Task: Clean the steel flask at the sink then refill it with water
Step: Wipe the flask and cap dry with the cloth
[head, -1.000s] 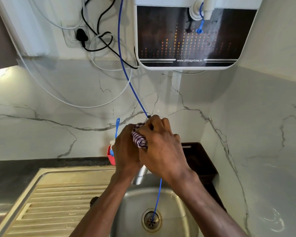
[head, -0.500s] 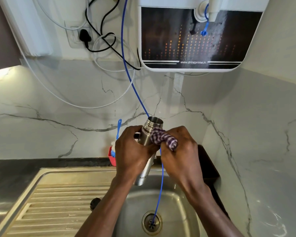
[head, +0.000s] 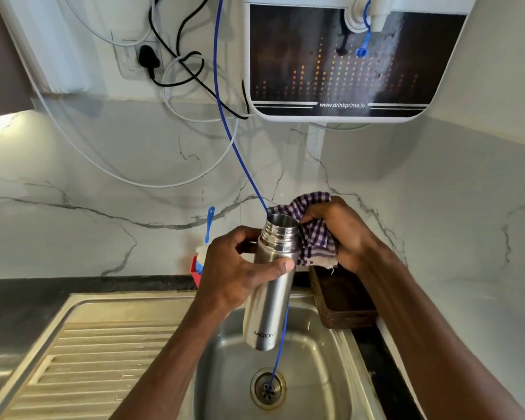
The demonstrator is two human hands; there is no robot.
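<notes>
An uncapped steel flask [head: 269, 295] hangs upright, slightly tilted, over the steel sink basin [head: 319, 356]. My left hand [head: 234, 268] grips its upper body, thumb across the front. My right hand [head: 343, 234] holds a purple-and-white checked cloth [head: 314, 237] bunched against the right side of the flask's threaded neck. The mouth of the flask is uncovered. A water purifier [head: 346, 62] is mounted on the wall above, with its white spout [head: 379, 13] at the top.
A blue tube [head: 225, 122] runs from the wall down behind the flask into the drain [head: 267, 389]. A blue brush [head: 208, 225] stands in a red holder behind my left hand. A dark wicker tray [head: 343, 301] sits right of the basin. The ribbed drainboard [head: 97, 359] lies left.
My right hand with the cloth has come off the top of the flask and moved to its right side, uncovering the mouth. The flask has been lifted slightly higher.
</notes>
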